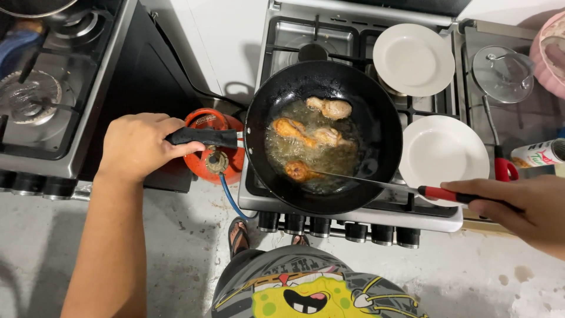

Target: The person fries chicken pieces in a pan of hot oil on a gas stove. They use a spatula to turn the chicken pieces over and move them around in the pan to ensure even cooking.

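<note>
A black frying pan point(376, 123) sits on the stove, holding bubbling oil and three chicken drumsticks point(309, 134). My left hand point(138, 146) grips the pan's black handle point(203, 136) on the left. My right hand point(521, 206) holds the red and black handle of a long metal utensil point(376, 182). The utensil's tip reaches into the oil beside the nearest drumstick point(297, 171).
Two white plates point(414, 59) point(442, 154) rest on the stove's right side. A glass lid point(502, 73), a can point(538, 154) and a pink bowl point(548, 53) lie farther right. An orange gas cylinder point(213, 154) stands on the floor between this stove and a second stove point(47, 100) at left.
</note>
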